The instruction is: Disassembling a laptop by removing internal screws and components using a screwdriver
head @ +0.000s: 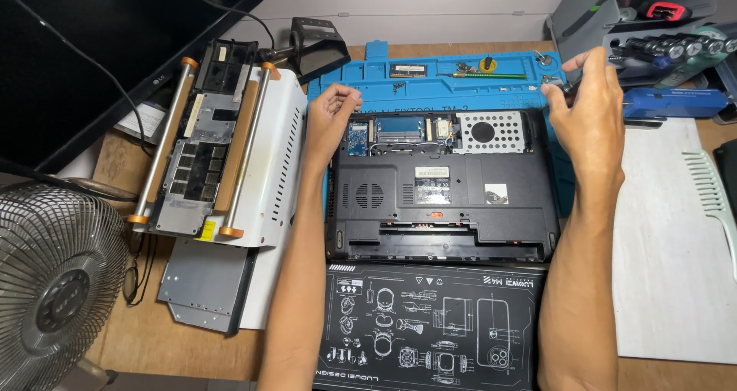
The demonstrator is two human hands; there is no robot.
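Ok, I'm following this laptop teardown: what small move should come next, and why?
Probably bring the right hand with its small tool back down over the laptop. Its underside faces up with the bay covers off, and the left hand rests at its top left corner.

The one camera sits on my head and looks steeply down over my forearms at the counter [153,337] in front of me. It is close enough that the opened laptop [441,187] fills the middle, with the monitor [92,45] at the upper left edge and the fan [54,283] cut off at lower left. No second view exists.
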